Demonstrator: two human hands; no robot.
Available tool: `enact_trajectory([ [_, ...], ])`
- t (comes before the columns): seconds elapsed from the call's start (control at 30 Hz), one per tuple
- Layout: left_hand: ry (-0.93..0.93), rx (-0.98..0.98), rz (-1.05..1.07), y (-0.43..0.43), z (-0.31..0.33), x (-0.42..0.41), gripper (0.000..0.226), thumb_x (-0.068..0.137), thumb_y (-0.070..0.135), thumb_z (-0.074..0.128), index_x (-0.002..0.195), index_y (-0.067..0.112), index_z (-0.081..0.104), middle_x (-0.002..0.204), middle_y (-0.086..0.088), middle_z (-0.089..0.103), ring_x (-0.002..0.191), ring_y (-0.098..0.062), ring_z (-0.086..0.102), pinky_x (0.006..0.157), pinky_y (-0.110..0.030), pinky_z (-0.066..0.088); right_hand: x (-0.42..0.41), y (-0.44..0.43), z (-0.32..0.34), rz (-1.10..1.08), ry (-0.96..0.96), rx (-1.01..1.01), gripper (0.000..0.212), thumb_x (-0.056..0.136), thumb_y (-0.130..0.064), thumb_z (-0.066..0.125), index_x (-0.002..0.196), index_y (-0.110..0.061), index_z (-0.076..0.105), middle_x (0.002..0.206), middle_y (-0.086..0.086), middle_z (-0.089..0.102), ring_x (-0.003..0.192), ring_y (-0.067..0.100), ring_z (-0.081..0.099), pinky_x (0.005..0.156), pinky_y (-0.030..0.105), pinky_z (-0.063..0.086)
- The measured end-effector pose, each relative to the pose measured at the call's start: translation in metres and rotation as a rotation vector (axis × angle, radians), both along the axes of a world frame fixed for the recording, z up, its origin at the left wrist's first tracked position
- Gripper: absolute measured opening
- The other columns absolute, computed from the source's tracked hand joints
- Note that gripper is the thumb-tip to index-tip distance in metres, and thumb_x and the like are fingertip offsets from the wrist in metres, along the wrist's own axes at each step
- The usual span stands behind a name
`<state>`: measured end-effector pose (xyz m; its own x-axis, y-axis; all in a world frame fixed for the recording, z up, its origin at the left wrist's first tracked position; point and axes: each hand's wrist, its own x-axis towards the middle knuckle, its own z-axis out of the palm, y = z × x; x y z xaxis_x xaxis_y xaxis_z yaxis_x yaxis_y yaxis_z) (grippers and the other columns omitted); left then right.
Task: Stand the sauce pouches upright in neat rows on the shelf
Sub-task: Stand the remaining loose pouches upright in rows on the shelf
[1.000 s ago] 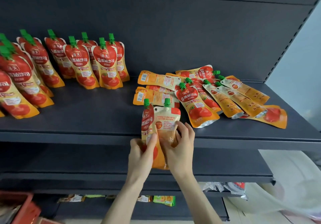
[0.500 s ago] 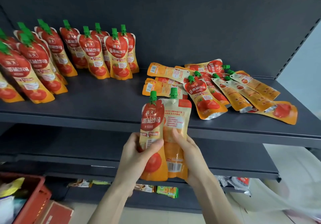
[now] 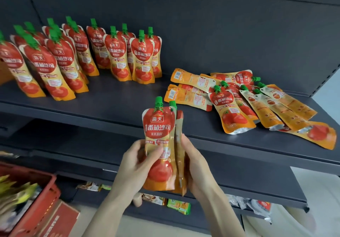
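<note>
Left hand (image 3: 132,165) is gripping the front pouch (image 3: 159,126), right hand (image 3: 196,168) the rear pouch (image 3: 179,145); seat both bases flat just right of the standing rows (image 3: 141,58).

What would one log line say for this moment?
left hand: holds front pouch | right hand: holds rear pouch | lying pile: untouched

Standing pouches (image 3: 117,56) at shelf (image 3: 110,99) left; lying pouches (image 3: 257,104) right; held pouches (image 3: 161,145) before shelf edge.
</note>
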<state>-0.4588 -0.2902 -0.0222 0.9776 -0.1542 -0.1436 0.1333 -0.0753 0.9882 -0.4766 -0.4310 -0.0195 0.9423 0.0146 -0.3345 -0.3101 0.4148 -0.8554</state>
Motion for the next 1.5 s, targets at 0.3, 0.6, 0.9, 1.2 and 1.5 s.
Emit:
enact_trajectory([
  [0.3,-0.115,-0.124,0.134,0.050,0.014,0.062,0.028,0.074,0.038,0.066,0.100,0.027,0.063,0.096,0.010,0.072,0.090,-0.006,0.068,0.072,-0.023,0.052,0.067,0.024,0.023,-0.161,-0.127,-0.340,0.048,0.074,-0.049,0.066,0.110,-0.021,0.050,0.104,-0.002,0.063,0.093,0.010,0.063,0.079,0.026,0.049],
  [0.6,-0.365,-0.057,0.056,0.096,0.029,0.200,0.015,0.082,0.020,0.068,0.096,0.023,0.063,0.089,0.010,0.072,0.086,-0.002,0.067,0.067,-0.014,0.052,0.191,0.075,0.041,-0.434,-0.412,-0.462,0.033,0.090,-0.018,0.060,0.117,-0.016,0.042,0.097,-0.004,0.061,0.079,0.001,0.060,0.063,0.014,0.050],
  [0.9,-0.447,0.028,0.040,0.108,0.006,0.315,0.022,0.082,0.019,0.070,0.100,0.021,0.055,0.102,0.004,0.067,0.099,-0.011,0.064,0.086,-0.038,0.054,0.281,0.092,0.023,-0.625,-0.446,-0.647,0.028,0.086,-0.016,0.066,0.107,-0.017,0.047,0.100,-0.003,0.062,0.091,0.013,0.063,0.072,0.021,0.051],
  [1.2,-0.362,0.124,-0.010,0.107,-0.022,0.335,0.053,0.080,0.032,0.071,0.127,0.021,0.047,0.125,0.003,0.055,0.116,-0.013,0.052,0.095,-0.035,0.047,0.292,0.084,-0.008,-0.483,-0.410,-0.786,0.043,0.088,-0.014,0.063,0.122,-0.021,0.039,0.114,-0.006,0.059,0.107,0.008,0.059,0.087,0.025,0.052],
  [1.5,-0.423,0.158,0.009,0.106,-0.019,0.332,0.044,0.083,0.024,0.068,0.121,0.019,0.046,0.116,0.006,0.057,0.106,-0.009,0.053,0.083,-0.018,0.042,0.286,0.088,-0.021,-0.570,-0.344,-0.892,0.055,0.085,-0.021,0.067,0.129,-0.025,0.034,0.114,-0.010,0.059,0.103,0.002,0.059,0.086,0.020,0.052],
])
